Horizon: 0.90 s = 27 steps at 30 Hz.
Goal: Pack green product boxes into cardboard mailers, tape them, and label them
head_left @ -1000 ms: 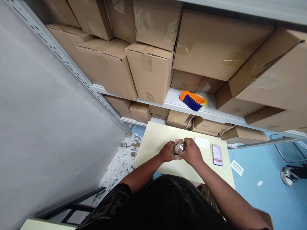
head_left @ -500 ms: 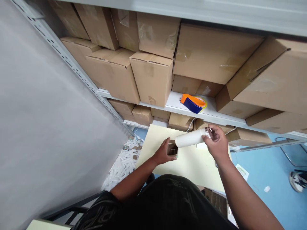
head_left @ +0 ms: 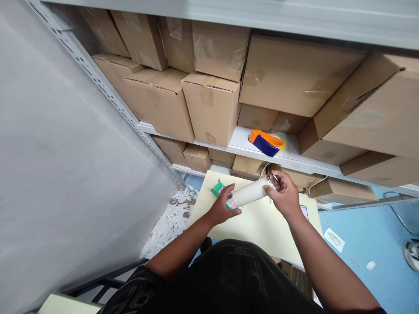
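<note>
In my right hand is a white bottle-like cylinder with a shiny end, gripped between thumb and fingers at that end. It slants down to the left. Its lower end meets a small green-and-white carton that my left hand holds, fingers on the far side and thumb on the near side. Whether the cylinder's tip is inside the carton or only against it, I cannot tell. Part of the carton is hidden behind my left hand. Both hands are above a pale yellow table.
Cardboard boxes fill the shelves ahead. An orange-and-blue tape dispenser lies on the middle shelf. A phone is by my right forearm. Paper scraps cover the floor at left. A printed sheet lies on the blue floor.
The carton has turned: its open brown inside faced me before, and now its green side shows. The cylinder has moved down and left against it.
</note>
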Available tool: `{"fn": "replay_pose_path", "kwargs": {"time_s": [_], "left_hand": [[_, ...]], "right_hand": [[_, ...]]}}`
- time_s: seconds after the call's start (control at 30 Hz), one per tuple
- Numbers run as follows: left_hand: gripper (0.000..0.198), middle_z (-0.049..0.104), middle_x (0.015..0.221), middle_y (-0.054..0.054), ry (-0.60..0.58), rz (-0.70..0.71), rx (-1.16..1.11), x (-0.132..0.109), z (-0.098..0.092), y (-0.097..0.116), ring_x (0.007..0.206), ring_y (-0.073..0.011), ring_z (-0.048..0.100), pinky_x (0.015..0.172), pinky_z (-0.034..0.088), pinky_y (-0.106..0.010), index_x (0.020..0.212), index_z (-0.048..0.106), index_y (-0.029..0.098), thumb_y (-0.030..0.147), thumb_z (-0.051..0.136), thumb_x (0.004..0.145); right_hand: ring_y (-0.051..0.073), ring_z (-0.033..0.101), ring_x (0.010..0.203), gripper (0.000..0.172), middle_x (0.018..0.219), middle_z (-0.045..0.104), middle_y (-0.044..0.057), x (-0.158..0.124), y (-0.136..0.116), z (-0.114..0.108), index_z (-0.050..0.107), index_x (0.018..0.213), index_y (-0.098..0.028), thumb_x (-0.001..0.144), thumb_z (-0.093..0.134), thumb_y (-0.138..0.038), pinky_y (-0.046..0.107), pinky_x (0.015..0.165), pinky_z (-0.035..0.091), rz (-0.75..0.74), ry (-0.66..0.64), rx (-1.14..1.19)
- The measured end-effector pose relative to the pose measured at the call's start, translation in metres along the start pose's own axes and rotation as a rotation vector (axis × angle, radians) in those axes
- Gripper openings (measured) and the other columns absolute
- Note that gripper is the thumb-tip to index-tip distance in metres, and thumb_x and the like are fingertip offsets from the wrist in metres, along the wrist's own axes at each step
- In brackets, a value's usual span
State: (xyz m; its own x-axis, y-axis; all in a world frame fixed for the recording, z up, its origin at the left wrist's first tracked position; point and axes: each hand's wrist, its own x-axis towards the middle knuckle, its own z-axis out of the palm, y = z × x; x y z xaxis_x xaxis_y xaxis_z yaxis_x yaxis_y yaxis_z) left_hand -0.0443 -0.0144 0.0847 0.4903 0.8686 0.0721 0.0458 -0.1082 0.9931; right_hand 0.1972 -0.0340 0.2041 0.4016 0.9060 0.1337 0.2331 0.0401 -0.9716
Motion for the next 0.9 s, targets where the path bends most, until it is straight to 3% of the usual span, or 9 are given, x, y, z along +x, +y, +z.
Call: {"fn": "replay_pose_path", "kwargs": {"time_s": [0.13, 0.3, 0.43, 0.5, 0.57, 0.63, 0.73, 0.8, 0.9], "left_hand": [[0.089, 0.059, 0.136, -0.012, -0.037, -0.196, -0.365, 0.000, 0.022, 0.012, 0.108, -0.0287, 0.067, 0.087, 0.058, -0.042, 0.143, 0.045, 0.026, 0.050, 0.088, 0.069], [0.078, 0.067, 0.117, -0.013, -0.096, -0.316, -0.713, -0.006, 0.021, 0.016, 0.087, -0.0245, 0.070, 0.070, 0.053, -0.033, 0.133, 0.053, 0.022, 0.058, 0.080, 0.070], [0.076, 0.071, 0.103, -0.015, -0.242, -0.405, -0.878, -0.011, 0.024, 0.018, 0.070, -0.0214, 0.067, 0.056, 0.046, -0.029, 0.122, 0.061, 0.016, 0.072, 0.070, 0.071], [0.081, 0.072, 0.099, -0.016, -0.345, -0.447, -0.920, -0.011, 0.029, 0.020, 0.070, -0.0233, 0.067, 0.058, 0.049, -0.032, 0.122, 0.062, 0.013, 0.077, 0.063, 0.073], [0.085, 0.071, 0.107, -0.019, -0.392, -0.433, -0.964, -0.012, 0.034, 0.023, 0.082, -0.0288, 0.069, 0.069, 0.054, -0.038, 0.127, 0.062, 0.011, 0.080, 0.058, 0.078], [0.080, 0.065, 0.127, -0.020, -0.333, -0.349, -0.996, -0.012, 0.037, 0.029, 0.105, -0.0345, 0.067, 0.083, 0.056, -0.046, 0.134, 0.058, 0.016, 0.076, 0.064, 0.081], [0.070, 0.054, 0.142, -0.014, -0.148, -0.227, -0.907, -0.013, 0.039, 0.036, 0.123, -0.0340, 0.058, 0.094, 0.055, -0.050, 0.132, 0.055, 0.025, 0.048, 0.087, 0.074], [0.067, 0.057, 0.136, -0.012, -0.100, -0.227, -0.829, -0.014, 0.039, 0.039, 0.117, -0.0318, 0.062, 0.089, 0.057, -0.047, 0.126, 0.056, 0.024, 0.034, 0.091, 0.070], [0.065, 0.065, 0.120, -0.014, -0.151, -0.282, -0.853, -0.016, 0.039, 0.036, 0.095, -0.0300, 0.071, 0.076, 0.057, -0.041, 0.126, 0.055, 0.021, 0.044, 0.086, 0.075]], "right_hand": [[0.027, 0.067, 0.111, 0.064, 0.116, 0.070, 0.011, 0.004, 0.000, 0.005, 0.064, 0.119, -0.020, 0.071, 0.082, -0.058, 0.044, 0.099, 0.053, 0.047, -0.059, 0.002], [0.027, 0.065, 0.107, 0.078, 0.119, 0.068, 0.011, -0.009, 0.004, -0.006, 0.058, 0.137, -0.023, 0.079, 0.068, -0.073, 0.042, 0.092, 0.054, 0.032, -0.305, 0.119], [0.027, 0.067, 0.096, 0.082, 0.111, 0.071, 0.010, -0.028, 0.000, -0.005, 0.055, 0.138, -0.023, 0.077, 0.066, -0.077, 0.042, 0.084, 0.055, 0.087, -0.408, 0.157], [0.029, 0.068, 0.093, 0.074, 0.106, 0.073, 0.010, -0.033, -0.001, 0.000, 0.060, 0.129, -0.021, 0.076, 0.072, -0.072, 0.042, 0.080, 0.056, 0.151, -0.457, 0.204], [0.028, 0.068, 0.087, 0.063, 0.098, 0.074, 0.009, -0.034, 0.001, 0.007, 0.063, 0.119, -0.022, 0.074, 0.080, -0.063, 0.041, 0.075, 0.056, 0.207, -0.432, 0.272], [0.026, 0.068, 0.085, 0.060, 0.096, 0.074, 0.006, -0.033, 0.005, 0.013, 0.062, 0.115, -0.024, 0.070, 0.087, -0.055, 0.039, 0.074, 0.055, 0.220, -0.310, 0.328], [0.024, 0.066, 0.087, 0.067, 0.098, 0.072, 0.003, -0.032, 0.013, 0.018, 0.058, 0.118, -0.027, 0.065, 0.092, -0.050, 0.036, 0.075, 0.055, 0.191, -0.170, 0.350], [0.024, 0.065, 0.087, 0.065, 0.098, 0.071, 0.003, -0.033, 0.016, 0.018, 0.057, 0.118, -0.028, 0.067, 0.090, -0.052, 0.036, 0.075, 0.055, 0.185, -0.181, 0.351], [0.025, 0.066, 0.090, 0.057, 0.104, 0.072, 0.005, -0.037, 0.015, 0.015, 0.058, 0.116, -0.027, 0.074, 0.083, -0.056, 0.037, 0.075, 0.054, 0.230, -0.259, 0.408]]}}
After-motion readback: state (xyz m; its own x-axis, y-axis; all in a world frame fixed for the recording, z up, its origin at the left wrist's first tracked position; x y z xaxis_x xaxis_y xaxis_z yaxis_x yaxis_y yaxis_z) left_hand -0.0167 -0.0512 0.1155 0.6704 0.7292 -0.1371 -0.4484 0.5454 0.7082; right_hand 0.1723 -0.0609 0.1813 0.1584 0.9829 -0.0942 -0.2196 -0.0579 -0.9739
